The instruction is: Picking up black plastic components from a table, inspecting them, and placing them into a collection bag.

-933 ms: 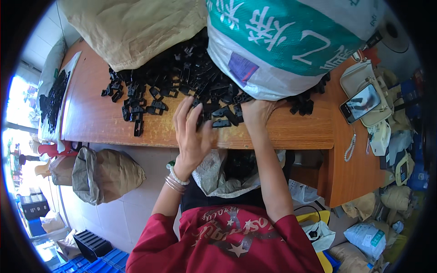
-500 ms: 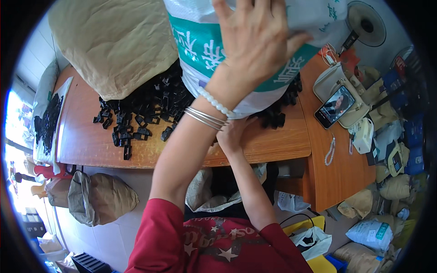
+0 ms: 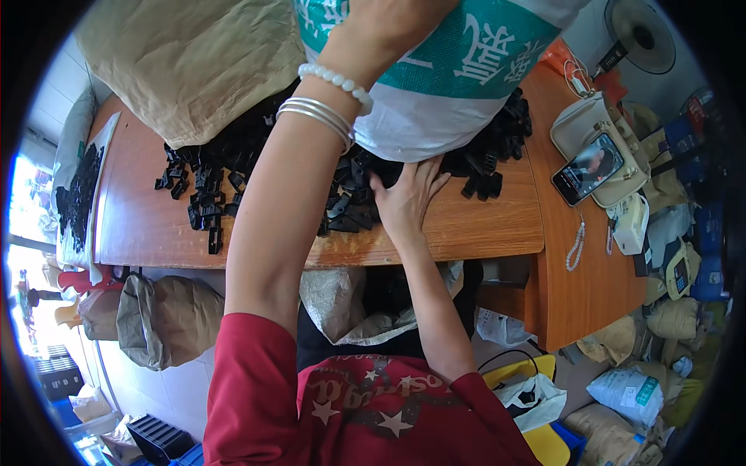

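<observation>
- Your left hand point(image 3: 388, 31) reaches across the white-and-green sack point(image 3: 412, 128); its fingers are out of sight, so you cannot tell whether it grips anything.
- Your right hand point(image 3: 408, 203) is spread wide on the table point(image 3: 482, 229), palm down, fingertips at the sack's bottom edge and thumb beside black plastic parts point(image 3: 347, 221).
- On the table ahead of you, the sack turns its rounded lower end toward you. Its upper part runs past the top of view, so you cannot tell its full long axis.
- Those black parts lie at mixed angles around the sack's base; one at the left point(image 3: 215, 239) points its long side toward your front edge.
- You have brown wood underneath, worn paler near the front. A tan bag point(image 3: 194, 78) stands left of the sack; a phone point(image 3: 588, 169) leans on a handbag point(image 3: 575, 120) at right, near a fan point(image 3: 641, 35).
- Between your right wrist and the table's front edge runs a short strip of wood; wider strips lie left and right of the parts. Below that edge, a pale sack point(image 3: 330, 303) gapes at your lap.
</observation>
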`<act>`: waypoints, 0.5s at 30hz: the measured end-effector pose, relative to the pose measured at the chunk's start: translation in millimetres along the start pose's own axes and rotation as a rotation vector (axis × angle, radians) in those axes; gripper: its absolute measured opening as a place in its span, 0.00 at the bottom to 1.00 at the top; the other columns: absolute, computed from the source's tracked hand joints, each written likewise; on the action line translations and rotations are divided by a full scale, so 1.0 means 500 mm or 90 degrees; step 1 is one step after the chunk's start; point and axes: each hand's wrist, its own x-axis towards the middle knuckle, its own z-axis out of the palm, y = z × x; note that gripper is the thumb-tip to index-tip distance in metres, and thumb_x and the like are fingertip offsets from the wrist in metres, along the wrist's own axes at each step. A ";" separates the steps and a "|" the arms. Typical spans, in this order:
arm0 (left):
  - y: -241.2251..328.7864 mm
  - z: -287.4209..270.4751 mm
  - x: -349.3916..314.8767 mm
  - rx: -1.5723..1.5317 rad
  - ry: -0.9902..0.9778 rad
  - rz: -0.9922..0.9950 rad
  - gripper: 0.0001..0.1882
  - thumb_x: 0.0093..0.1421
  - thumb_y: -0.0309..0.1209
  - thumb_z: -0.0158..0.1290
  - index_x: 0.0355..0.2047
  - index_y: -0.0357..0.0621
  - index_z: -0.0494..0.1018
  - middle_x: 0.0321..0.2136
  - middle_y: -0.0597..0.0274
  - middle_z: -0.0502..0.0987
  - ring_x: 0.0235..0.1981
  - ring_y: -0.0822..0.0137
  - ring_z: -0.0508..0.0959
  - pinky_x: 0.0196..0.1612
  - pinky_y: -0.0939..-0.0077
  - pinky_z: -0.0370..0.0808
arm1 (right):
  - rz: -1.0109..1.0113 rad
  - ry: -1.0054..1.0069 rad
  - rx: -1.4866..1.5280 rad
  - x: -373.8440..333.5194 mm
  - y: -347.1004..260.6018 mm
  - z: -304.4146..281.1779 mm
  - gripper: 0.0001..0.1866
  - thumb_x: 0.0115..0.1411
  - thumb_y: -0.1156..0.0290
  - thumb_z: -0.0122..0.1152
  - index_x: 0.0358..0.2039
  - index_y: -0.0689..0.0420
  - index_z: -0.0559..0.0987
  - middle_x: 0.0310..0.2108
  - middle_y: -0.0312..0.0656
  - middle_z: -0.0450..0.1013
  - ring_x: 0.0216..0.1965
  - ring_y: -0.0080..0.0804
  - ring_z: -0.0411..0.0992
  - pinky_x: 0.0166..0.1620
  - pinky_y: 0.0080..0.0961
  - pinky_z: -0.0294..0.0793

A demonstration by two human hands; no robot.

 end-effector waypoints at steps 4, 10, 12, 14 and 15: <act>-0.018 0.019 -0.004 0.007 0.004 -0.012 0.10 0.57 0.34 0.56 0.22 0.44 0.71 0.27 0.61 0.69 0.37 0.59 0.71 0.49 0.53 0.61 | -0.030 0.032 0.048 -0.010 0.004 -0.010 0.45 0.47 0.66 0.73 0.60 0.64 0.57 0.64 0.64 0.46 0.67 0.66 0.40 0.60 0.72 0.43; -0.044 0.032 -0.008 -0.004 0.005 -0.033 0.11 0.58 0.34 0.55 0.21 0.43 0.71 0.26 0.60 0.70 0.36 0.58 0.71 0.48 0.53 0.62 | -0.030 0.125 0.174 -0.017 0.014 -0.002 0.47 0.46 0.70 0.75 0.60 0.66 0.54 0.63 0.59 0.48 0.66 0.60 0.45 0.64 0.54 0.48; -0.056 0.035 -0.012 0.000 0.010 -0.029 0.11 0.59 0.34 0.55 0.21 0.43 0.71 0.26 0.60 0.70 0.35 0.58 0.71 0.48 0.53 0.62 | -0.017 0.125 0.163 -0.024 0.006 -0.011 0.47 0.46 0.70 0.75 0.60 0.66 0.54 0.62 0.59 0.48 0.66 0.60 0.46 0.64 0.53 0.49; -0.062 0.037 -0.010 -0.012 0.015 -0.053 0.12 0.58 0.34 0.55 0.21 0.43 0.71 0.24 0.59 0.70 0.33 0.56 0.72 0.46 0.54 0.62 | 0.010 0.123 0.155 -0.026 0.004 -0.025 0.51 0.46 0.65 0.75 0.62 0.66 0.51 0.63 0.59 0.47 0.66 0.59 0.45 0.65 0.55 0.47; -0.062 0.038 -0.010 -0.010 0.016 -0.054 0.12 0.58 0.34 0.55 0.21 0.43 0.71 0.24 0.59 0.70 0.33 0.56 0.72 0.46 0.54 0.62 | 0.007 0.122 0.155 -0.023 0.004 -0.025 0.51 0.46 0.65 0.75 0.62 0.66 0.51 0.63 0.59 0.47 0.66 0.59 0.45 0.65 0.55 0.47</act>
